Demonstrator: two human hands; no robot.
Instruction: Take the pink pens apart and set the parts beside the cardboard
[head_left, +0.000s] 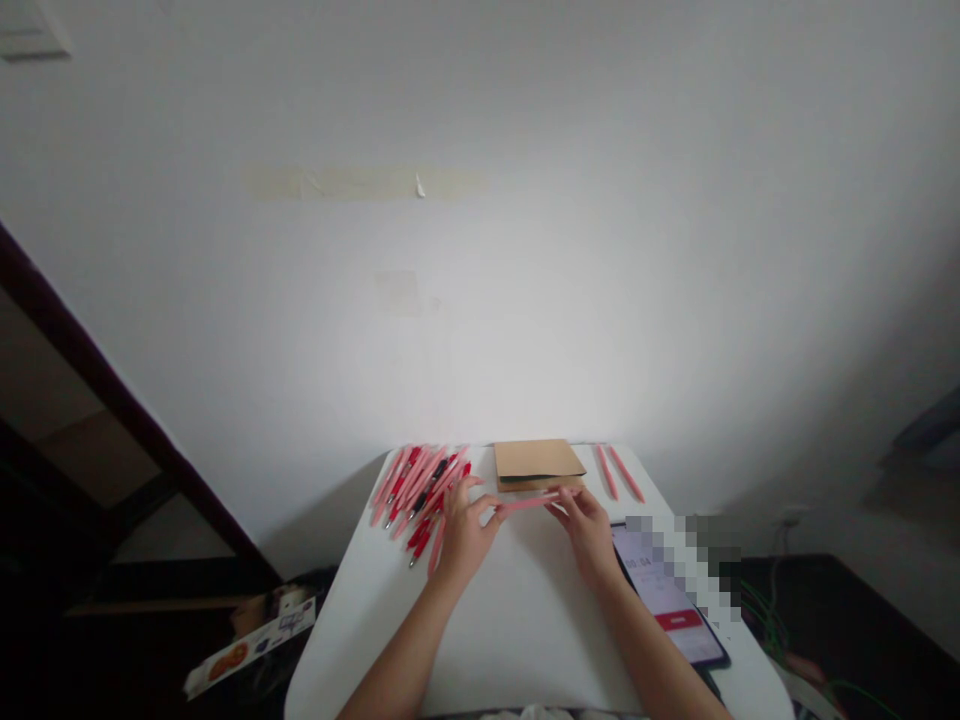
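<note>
My left hand (465,535) and my right hand (589,535) hold one pink pen (529,502) between them, each pinching an end, just above the white table (525,620). The pen lies level, left to right. A heap of several pink and red pens (420,490) lies directly left of my left hand. A brown cardboard box (536,463) sits just beyond the held pen. Two pink pens (619,472) lie side by side to the right of the box.
A tablet (675,600) with a lit screen lies on the table right of my right hand. A white wall rises behind the table. On the floor at the left lies a printed carton (251,640); cables (772,630) trail at the right.
</note>
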